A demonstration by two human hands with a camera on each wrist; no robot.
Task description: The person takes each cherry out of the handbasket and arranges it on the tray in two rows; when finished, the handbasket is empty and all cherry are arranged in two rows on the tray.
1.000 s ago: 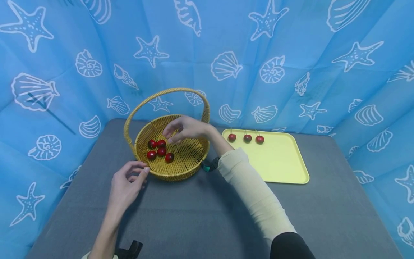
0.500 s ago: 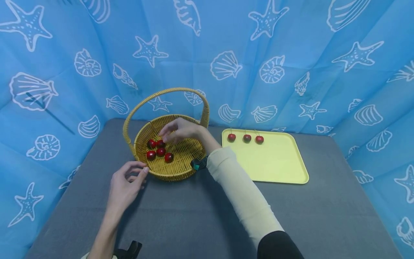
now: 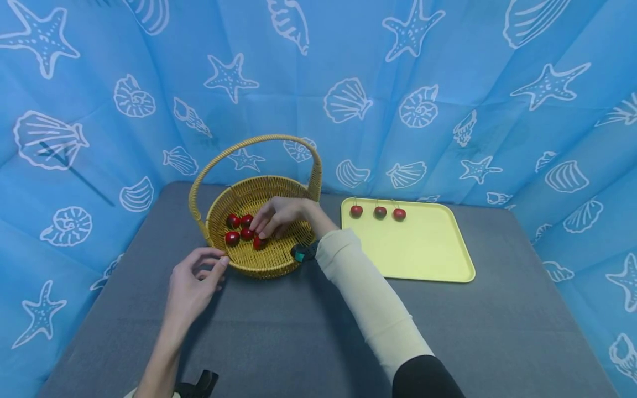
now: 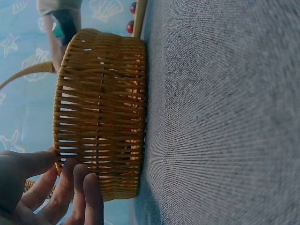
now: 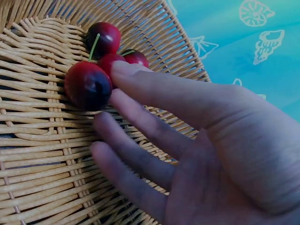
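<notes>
The wicker basket with a tall arched handle holds several dark red cherries. My left hand grips the basket's near left rim, thumb at the rim and fingers against the woven outer wall in the left wrist view. Inside the basket, my right hand reaches down with loosely bent fingers. Its thumb and index fingertips are right at the edge of the nearest cherry, which has a green stem and a blackish underside. More cherries lie just behind that one, partly covered by the thumb.
To the right of the basket, a pale yellow tray bears three stemmed cherries along its far edge. Both stand on a grey cloth-covered table. Behind it hangs a blue curtain with white shells and starfish.
My right hand first moved left over the basket, then lowered toward the front cherry, its fingertips now overlapping it in the head view. The left hand has stayed on the rim.
</notes>
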